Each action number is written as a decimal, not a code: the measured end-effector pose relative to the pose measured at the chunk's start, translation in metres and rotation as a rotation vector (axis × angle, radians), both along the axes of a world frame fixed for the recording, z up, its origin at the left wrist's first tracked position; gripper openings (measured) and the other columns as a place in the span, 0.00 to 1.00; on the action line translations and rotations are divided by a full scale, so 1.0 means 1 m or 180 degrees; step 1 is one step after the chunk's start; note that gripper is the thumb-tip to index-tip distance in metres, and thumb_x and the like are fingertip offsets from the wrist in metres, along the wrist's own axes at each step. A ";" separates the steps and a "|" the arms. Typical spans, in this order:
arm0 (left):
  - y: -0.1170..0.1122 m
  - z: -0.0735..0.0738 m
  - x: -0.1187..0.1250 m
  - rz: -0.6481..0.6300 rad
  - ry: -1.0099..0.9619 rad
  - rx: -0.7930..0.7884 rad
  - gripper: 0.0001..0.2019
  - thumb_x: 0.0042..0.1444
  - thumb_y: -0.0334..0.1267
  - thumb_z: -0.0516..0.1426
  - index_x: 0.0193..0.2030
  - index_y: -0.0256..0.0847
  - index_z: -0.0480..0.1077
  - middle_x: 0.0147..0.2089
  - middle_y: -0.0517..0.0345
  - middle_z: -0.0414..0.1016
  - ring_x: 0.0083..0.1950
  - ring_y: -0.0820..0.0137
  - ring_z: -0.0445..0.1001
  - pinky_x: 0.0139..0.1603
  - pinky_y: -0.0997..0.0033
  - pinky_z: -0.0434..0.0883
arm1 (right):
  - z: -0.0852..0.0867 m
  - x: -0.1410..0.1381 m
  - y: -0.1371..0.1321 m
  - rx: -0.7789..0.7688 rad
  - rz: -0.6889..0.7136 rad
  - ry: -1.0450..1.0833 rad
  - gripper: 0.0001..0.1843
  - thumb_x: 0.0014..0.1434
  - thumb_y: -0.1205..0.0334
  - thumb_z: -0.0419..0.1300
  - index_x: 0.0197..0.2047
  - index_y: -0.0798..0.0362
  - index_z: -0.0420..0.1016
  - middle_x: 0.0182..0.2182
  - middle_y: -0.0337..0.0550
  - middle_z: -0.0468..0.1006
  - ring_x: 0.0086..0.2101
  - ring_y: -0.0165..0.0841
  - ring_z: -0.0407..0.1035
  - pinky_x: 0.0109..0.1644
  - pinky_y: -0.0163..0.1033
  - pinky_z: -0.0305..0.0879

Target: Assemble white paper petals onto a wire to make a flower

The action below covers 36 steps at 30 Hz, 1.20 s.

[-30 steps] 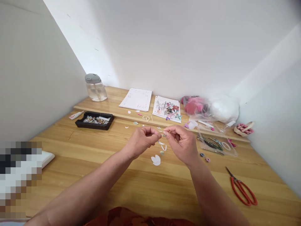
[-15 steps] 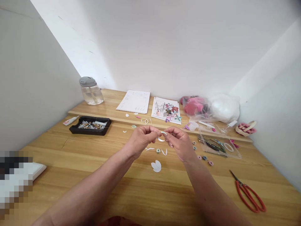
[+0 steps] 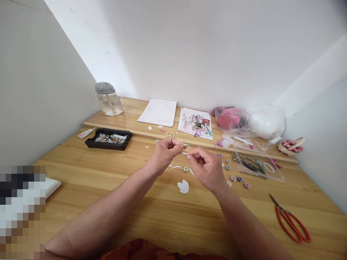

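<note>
My left hand and my right hand meet over the middle of the table. Both have their fingertips pinched on a small narrow white strip, slightly curved; its ends are hidden by the fingers. Just beyond the strip some greenish and white curved shapes show, too small to make out. Below the hands lie white petal-shaped pieces overlapping in a fan. Between those and my fingers sits a small pale green thread bobbin, with thin white slivers to its left.
Red-handled scissors lie at the right. Several bobbins are scattered near a clear tray of thin tools. A black bead tray stands left, with a water bottle behind. Paper sheets rest on the raised back ledge.
The view has shifted a little. My right hand has come lower and turned, and the strip between my fingertips now lies at a different angle, looking white rather than greenish.
</note>
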<state>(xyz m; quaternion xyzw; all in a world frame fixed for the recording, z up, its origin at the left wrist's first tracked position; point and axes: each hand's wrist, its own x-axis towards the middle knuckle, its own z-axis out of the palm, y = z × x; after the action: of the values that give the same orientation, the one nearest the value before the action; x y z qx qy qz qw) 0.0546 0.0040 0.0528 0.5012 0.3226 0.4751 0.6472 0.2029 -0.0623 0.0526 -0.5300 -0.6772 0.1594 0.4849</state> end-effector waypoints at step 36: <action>-0.013 -0.005 -0.003 0.0135 0.0197 0.0018 0.11 0.45 0.40 0.65 0.27 0.36 0.69 0.27 0.60 0.73 0.28 0.77 0.67 0.33 0.73 0.64 | -0.013 -0.009 -0.002 -0.0635 0.0087 0.0876 0.07 0.57 0.59 0.61 0.31 0.53 0.74 0.22 0.37 0.71 0.21 0.26 0.60 0.25 0.33 0.55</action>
<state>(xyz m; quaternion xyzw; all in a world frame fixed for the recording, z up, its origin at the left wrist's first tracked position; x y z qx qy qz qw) 0.0519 -0.0088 0.0477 0.5106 0.3517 0.4740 0.6253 0.1935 -0.0645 0.0394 -0.5395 -0.5923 0.3035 0.5158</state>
